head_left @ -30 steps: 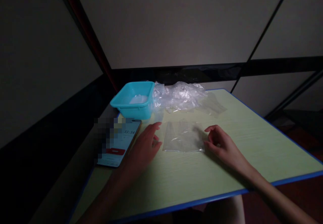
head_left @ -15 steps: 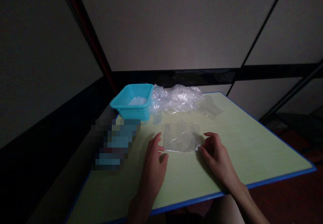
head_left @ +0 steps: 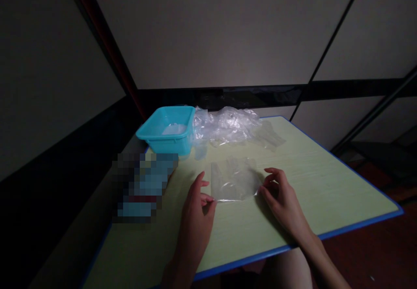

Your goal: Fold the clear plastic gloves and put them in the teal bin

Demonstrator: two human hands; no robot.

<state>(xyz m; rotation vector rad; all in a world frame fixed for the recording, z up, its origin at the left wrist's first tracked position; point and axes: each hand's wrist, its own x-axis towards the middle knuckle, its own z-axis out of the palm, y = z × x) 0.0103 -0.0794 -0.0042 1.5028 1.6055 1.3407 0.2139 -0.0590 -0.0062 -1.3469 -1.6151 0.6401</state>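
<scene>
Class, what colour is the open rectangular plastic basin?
The basin is bright turquoise, shown best in the head view.

A room in a home, as far as I can tell, seen at a dim corner.

On my head-camera feed, tall pale panels (head_left: pixel 211 32) with dark trim, much like wardrobe doors, stand behind a small, light-topped desk (head_left: pixel 241 228) edged in blue. I read the domestic feel from those, from the household-type turquoise basin (head_left: pixel 167 144) at the desk's far left, and from the bare knee (head_left: pixel 288 267) I see under the near edge. The floor (head_left: pixel 355 258) to my right is dark red, with a dark piece of furniture (head_left: pixel 374 156) too shadowed for me to name.
</scene>
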